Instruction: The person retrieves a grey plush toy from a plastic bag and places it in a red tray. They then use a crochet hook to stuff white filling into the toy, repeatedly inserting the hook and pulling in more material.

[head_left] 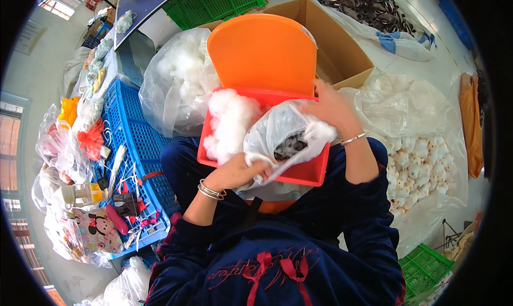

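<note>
The left hand (239, 172) gripped the near edge of a clear bag (283, 132); the right hand (330, 107) clutched its far side. The bag lay in a red bin (307, 172) beside white stuffing (230, 121).

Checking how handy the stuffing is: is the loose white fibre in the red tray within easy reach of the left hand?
Probably yes. The left hand grips the clear plastic bag right beside the white fibre in the red tray, with nothing between them, though it must release the bag first.

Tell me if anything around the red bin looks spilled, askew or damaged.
Nothing looks spilled or broken. The red bin sits tilted on the person's lap, white stuffing heaped above its rim. Both hands, left hand and right hand, hold a clear plastic bag over it.
</note>
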Demonstrator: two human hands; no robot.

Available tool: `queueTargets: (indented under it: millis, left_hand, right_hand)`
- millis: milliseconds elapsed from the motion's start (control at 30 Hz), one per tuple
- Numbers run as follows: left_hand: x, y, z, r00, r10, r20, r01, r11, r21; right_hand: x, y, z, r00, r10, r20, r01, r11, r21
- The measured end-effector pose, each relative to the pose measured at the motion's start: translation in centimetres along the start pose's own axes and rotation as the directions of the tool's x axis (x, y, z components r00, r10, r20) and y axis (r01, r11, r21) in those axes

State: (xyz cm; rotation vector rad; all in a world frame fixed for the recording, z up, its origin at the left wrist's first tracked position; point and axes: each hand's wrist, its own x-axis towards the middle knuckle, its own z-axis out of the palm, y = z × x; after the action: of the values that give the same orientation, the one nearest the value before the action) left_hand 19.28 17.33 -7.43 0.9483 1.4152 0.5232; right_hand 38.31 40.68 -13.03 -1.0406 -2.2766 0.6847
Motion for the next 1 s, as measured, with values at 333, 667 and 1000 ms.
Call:
queueTargets:
  millis: [333, 667, 1000]
  left_hand:
    - [8.3, -1.8, -4.9, 0.721, 0.611, -0.328, -0.403, 0.754, 0.518]
    - [3.7, 2.8, -2.6, 0.592, 0.786, -0.179, -0.368, 0.461, 0.808]
    - [5.0, 1.5, -2.9, 0.628, 0.706, -0.328, -0.322, 0.619, 0.716]
  right_hand:
    - [1.1, -3.4, -1.8, 0.905, -0.085, 0.417, -0.024, 0.968, 0.25]
    - [0.4, -2.5, -8.9, 0.905, -0.189, 0.382, -0.231, 0.537, 0.811]
    - [0.9, 0.5, -5.1, 0.86, 0.174, 0.48, -0.28, 0.947, 0.159]
